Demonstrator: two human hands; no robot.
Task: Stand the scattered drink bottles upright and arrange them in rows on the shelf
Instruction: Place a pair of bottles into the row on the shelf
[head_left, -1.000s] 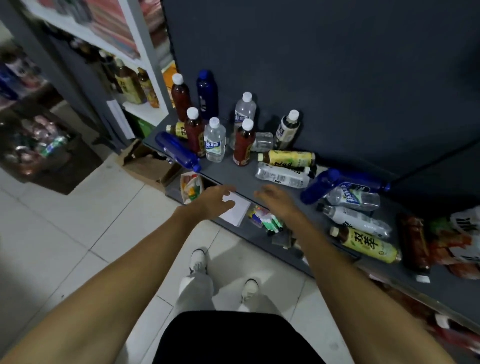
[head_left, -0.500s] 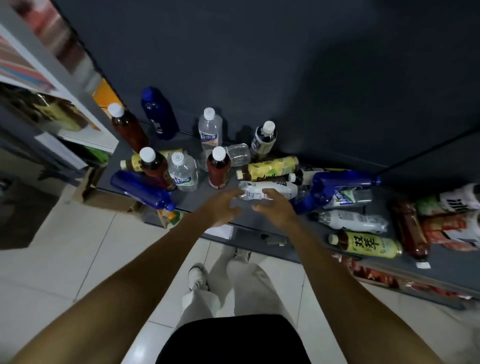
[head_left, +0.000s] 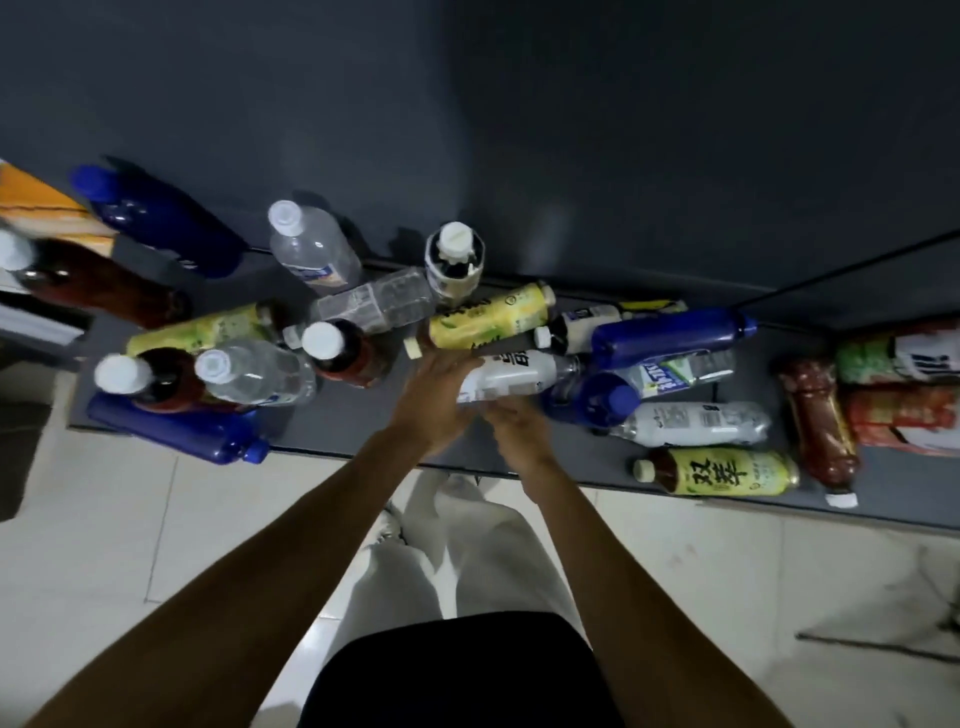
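1. Down on the dark grey shelf (head_left: 332, 431), seen from the head camera, a white-labelled bottle (head_left: 519, 375) lies on its side near the front edge, its smooth plastic wrap printed with dark characters and its clear neck end pointing right.
2. Both hands meet at this bottle: the left hand (head_left: 436, 400) lies over its left end with fingers curved onto the label, and the right hand (head_left: 511, 423) sits just below it, fingers bent toward its underside; whether either has a firm hold I cannot tell through the blur.
3. Behind it lies a yellow-labelled tea bottle (head_left: 491, 316), also on its side, glossy and cylindrical.
4. To the right lie a blue bottle (head_left: 670, 335) of opaque shiny plastic, a pale clear bottle (head_left: 691, 423), and another yellow tea bottle (head_left: 722, 472) at the front edge.
5. To the left stand white-capped bottles: a dark brown one (head_left: 337, 351), a clear water bottle (head_left: 249, 371), and a taller clear one (head_left: 311, 247) near the back wall.
6. Another blue bottle (head_left: 176, 426) lies along the front left edge.
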